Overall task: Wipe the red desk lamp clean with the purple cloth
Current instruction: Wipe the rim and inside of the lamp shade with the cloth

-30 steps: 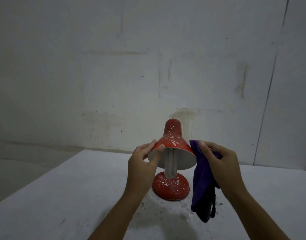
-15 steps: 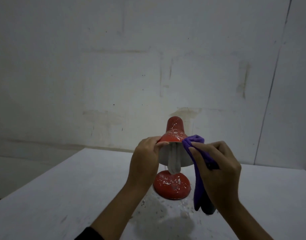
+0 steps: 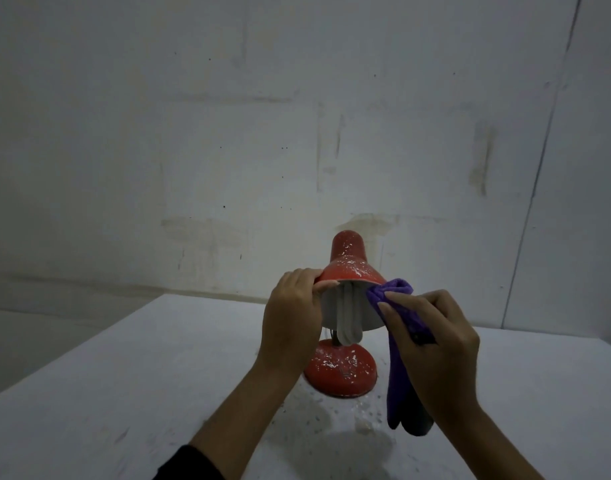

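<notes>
Red enamel, flecked all over with pale specks, covers the desk lamp (image 3: pixel 349 271), which stands near the middle of the white table (image 3: pixel 124 375) with its round base (image 3: pixel 342 372) set down and its shade tipped toward the viewer, so the white inside and the bulb (image 3: pixel 347 320) show; the left hand (image 3: pixel 293 320) curls round the shade's rim at nine o'clock, thumb tucked under the edge, steadying it; the right hand (image 3: pixel 435 344) has its fingers closed on the purple cloth (image 3: pixel 394 296), a bunched fold pressed against the rim at three o'clock while the rest hangs down past the base toward the tabletop.

The step in hand looks to be wiping the shade's edge; it would go best with the left hand holding firm against the push, since the shade probably swivels on its neck, and with the cloth drawn round the rim in short arcs, folded pad leading, not the loose tail; the specks look dried on, so steady pressure may serve better than speed; the bulb sits just beside the cloth and is best left unknocked.

For room: the table runs wide at seven and eight o'clock, and to the right past the hanging cloth; its far edge lies behind the lamp at twelve, with the stained wall (image 3: pixel 297 133) beyond; crumbs of debris (image 3: pixel 331 410) are scattered in front of the base at six, where the dangling cloth could drag them about.
</notes>
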